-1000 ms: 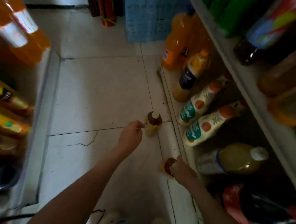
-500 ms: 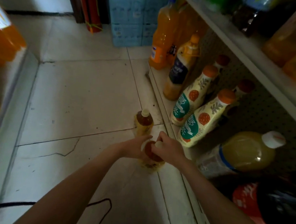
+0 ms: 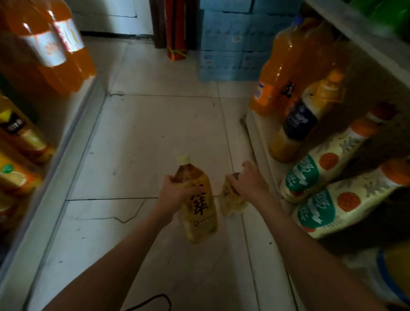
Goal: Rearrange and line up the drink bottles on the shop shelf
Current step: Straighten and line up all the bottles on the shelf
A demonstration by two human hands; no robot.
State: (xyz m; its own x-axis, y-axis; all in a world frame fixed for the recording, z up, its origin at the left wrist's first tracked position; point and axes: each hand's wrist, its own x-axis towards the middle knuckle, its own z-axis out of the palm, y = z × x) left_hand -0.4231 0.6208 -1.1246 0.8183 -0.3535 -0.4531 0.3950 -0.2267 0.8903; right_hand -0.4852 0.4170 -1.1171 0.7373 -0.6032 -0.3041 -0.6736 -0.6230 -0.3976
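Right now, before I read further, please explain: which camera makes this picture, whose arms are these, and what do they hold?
There is no machine here: a person wears one wide camera on the head, so you look down along their own arms into a shop aisle. The left hand grips a tilted tea bottle near its neck. The right hand grips the top of a second bottle. On the right, the bottom shelf holds white bottles with orange caps.
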